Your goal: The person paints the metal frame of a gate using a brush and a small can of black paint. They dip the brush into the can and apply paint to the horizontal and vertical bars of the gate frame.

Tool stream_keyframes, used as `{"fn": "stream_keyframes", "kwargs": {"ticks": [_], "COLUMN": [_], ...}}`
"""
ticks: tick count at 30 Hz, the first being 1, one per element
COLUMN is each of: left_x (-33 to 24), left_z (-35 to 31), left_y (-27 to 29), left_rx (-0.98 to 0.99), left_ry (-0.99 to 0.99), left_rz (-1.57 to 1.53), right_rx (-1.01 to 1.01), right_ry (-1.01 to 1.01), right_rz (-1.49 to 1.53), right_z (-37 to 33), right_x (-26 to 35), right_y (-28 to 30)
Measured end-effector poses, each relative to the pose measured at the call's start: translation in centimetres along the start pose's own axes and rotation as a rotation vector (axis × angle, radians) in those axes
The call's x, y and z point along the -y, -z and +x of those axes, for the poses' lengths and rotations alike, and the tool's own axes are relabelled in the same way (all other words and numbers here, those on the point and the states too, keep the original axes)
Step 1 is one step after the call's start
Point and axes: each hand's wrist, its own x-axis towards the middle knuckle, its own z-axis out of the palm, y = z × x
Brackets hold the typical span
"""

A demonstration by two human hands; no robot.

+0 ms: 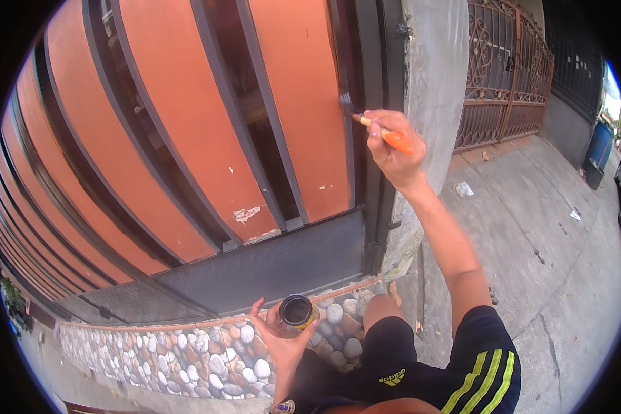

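A paintbrush point(393, 140) with an orange and pale handle is gripped in my right hand point(400, 148), raised at the gate's right side. Its bristles meet or nearly meet the dark metal frame beside the last orange panel point(303, 103); I cannot tell if they touch. Low in front of me, my left hand point(286, 338) is closed around a small round can point(297, 310) with a dark rim and a bit of yellow on its side. The can is open at the top, and its inside looks dark. Pale chipped patches point(246, 214) mark the lower part of another orange panel.
Below the gate's grey bottom panel point(269, 255) runs a strip of rounded pebbles point(214, 362). A pale concrete post point(431, 83) stands right of the gate. Beyond it are a brown scrollwork gate point(507, 76), a blue bin point(598, 146) and a concrete pavement point(517, 228) with scraps of litter.
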Motion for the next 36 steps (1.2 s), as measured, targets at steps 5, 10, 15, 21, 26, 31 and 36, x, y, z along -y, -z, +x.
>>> {"fn": "stream_keyframes", "kwargs": {"ticks": [5, 10, 15, 21, 26, 31, 36], "left_x": [-0.5, -0.6, -0.4, -0.6, -0.4, -0.3, -0.5], "left_z": [-0.4, -0.8, -1.3, -1.1, -1.4, -1.8, -1.8], "left_y": [0.0, -0.2, -0.1, -0.3, -0.3, -0.2, -0.2], "left_rx": [0.000, -0.003, -0.007, -0.001, -0.007, -0.011, 0.000], "left_ry": [-0.004, -0.008, -0.003, -0.025, -0.033, -0.047, -0.040], "left_rz": [0.002, 0.000, 0.000, 0.043, 0.034, 0.018, 0.012], "right_rx": [-0.030, -0.035, 0.039, -0.047, -0.185, 0.010, 0.202], "right_ry": [-0.076, -0.150, -0.202, -0.194, -0.077, -0.230, -0.365], "right_rz": [0.057, 0.055, 0.004, -0.019, 0.144, 0.106, -0.043], "right_z": [0.5, 0.1, -4.0, 1.3, 2.4, -4.6, -7.3], "right_x": [1.1, 0.9, 1.7, -0.1, -0.5, 2.0, 3.1], "right_y": [0.2, -0.4, 1.2, -0.8, -1.4, 1.4, 2.8]}}
